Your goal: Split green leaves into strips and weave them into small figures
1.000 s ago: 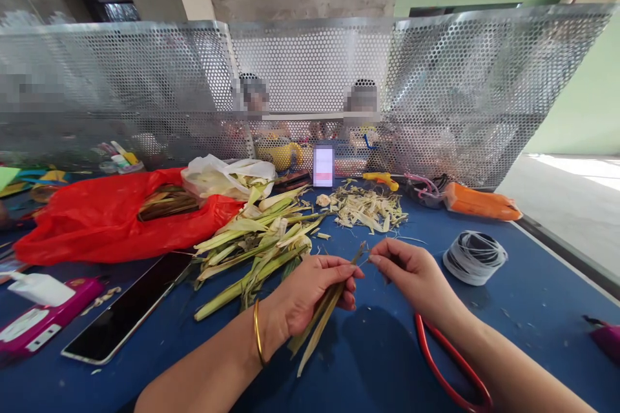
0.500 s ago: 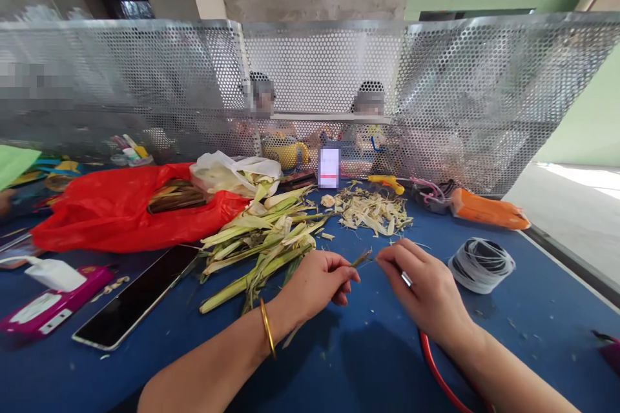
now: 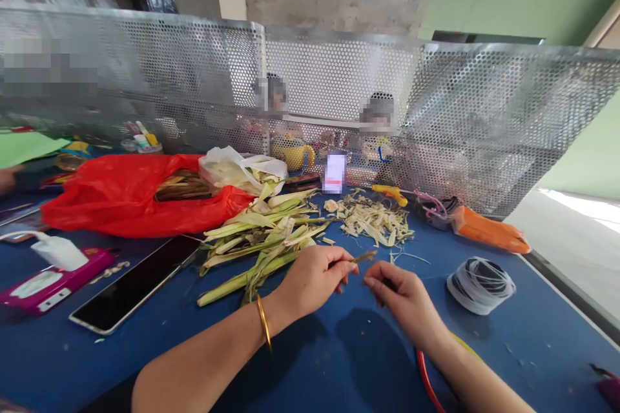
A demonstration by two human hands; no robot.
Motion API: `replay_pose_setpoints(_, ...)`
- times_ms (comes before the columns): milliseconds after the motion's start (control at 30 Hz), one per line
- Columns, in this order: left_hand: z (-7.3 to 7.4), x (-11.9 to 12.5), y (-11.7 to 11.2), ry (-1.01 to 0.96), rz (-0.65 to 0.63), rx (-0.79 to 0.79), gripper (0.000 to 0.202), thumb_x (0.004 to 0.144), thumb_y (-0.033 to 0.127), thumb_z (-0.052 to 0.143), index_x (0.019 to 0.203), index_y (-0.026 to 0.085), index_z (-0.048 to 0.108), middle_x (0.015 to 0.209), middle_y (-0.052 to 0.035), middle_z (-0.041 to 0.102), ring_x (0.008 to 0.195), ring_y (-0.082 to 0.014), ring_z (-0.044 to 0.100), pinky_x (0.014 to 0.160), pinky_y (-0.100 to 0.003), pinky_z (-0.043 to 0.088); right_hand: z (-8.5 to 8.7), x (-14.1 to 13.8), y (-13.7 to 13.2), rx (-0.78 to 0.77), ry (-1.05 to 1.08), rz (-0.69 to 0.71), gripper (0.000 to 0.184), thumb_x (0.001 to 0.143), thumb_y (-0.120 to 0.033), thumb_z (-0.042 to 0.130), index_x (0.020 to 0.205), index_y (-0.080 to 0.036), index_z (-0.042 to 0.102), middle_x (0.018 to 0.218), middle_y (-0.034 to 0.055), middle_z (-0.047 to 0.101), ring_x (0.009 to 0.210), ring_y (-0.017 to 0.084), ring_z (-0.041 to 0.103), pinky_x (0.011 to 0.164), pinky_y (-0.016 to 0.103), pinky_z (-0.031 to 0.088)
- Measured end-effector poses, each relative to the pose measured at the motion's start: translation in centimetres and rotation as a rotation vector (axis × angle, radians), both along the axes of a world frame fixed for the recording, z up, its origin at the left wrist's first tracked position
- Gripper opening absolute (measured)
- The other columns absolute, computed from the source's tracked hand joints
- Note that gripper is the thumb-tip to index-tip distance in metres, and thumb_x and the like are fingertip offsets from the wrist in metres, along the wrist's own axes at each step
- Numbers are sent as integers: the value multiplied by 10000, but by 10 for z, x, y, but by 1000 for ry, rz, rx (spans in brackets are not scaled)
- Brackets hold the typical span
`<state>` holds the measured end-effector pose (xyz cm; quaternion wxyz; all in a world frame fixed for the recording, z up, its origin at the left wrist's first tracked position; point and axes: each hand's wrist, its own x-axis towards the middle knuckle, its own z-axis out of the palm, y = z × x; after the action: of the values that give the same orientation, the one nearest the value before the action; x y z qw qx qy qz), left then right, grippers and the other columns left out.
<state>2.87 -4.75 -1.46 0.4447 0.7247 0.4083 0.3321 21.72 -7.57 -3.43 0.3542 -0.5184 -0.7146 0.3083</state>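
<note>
Perforated metal panels [image 3: 334,71] stand across the upper half of the frame, behind a blue worktop [image 3: 169,361]. At centre, the left hand [image 3: 312,277] has its grip closed around a dry husk strip [image 3: 364,257], one end jutting out to the right. Just beside it, the right hand [image 3: 407,300] is curled, its grip nearly closed; whether it has hold of anything, I cannot tell. Loose husks [image 3: 252,251] lie left of centre; a spool of pale cord [image 3: 481,286] sits at right.
</note>
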Motion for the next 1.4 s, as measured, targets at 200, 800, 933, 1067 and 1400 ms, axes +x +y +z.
replay_pose_setpoints(200, -12, 1, 0, 120, 105, 165, 254, 854, 328, 520, 718, 197, 690, 612, -26, 641, 586, -159, 565, 592, -248, 366, 7, -15, -27, 524, -473, 58, 248, 946, -165, 386, 869, -190, 621, 741, 43, 565, 639, 156, 524, 591, 259, 392)
replay_pose_setpoints(800, -8, 2, 3, 27, 72, -7, 268, 843, 362, 500, 728, 173, 651, 608, -12, 631, 536, -138, 583, 552, -227, 417, 12, -5, -14, 242, -150, 63, 198, 916, -265, 487, 785, -205, 623, 776, 35, 569, 695, 157, 532, 637, 260, 418)
replay_pose_setpoints(933, -10, 4, 0, 8, 49, -30, 185, 815, 285, 501, 786, 179, 649, 646, -6, 645, 535, -135, 583, 533, -227, 409, 13, -12, -23, 363, -35, 174, 181, 945, -202, 442, 874, -221, 607, 1021, 91, 606, 929, 193, 589, 813, 291, 456)
replay_pose_setpoints(1067, -10, 5, -3, 32, 72, 3, 184, 812, 273, 502, 741, 181, 645, 613, -2, 632, 542, -136, 577, 546, -231, 403, 6, -17, -19, 237, 112, 254, 178, 962, -189, 420, 839, -221, 544, 826, 30, 603, 800, 157, 576, 748, 254, 461)
replay_pose_setpoints(1400, -16, 7, -3, 192, 124, 156, 205, 813, 244, 514, 744, 190, 699, 647, -12, 683, 613, -147, 586, 586, -248, 371, 7, -25, -32, 336, -113, 337, 205, 954, -135, 343, 848, -209, 502, 810, 49, 550, 734, 166, 504, 660, 275, 409)
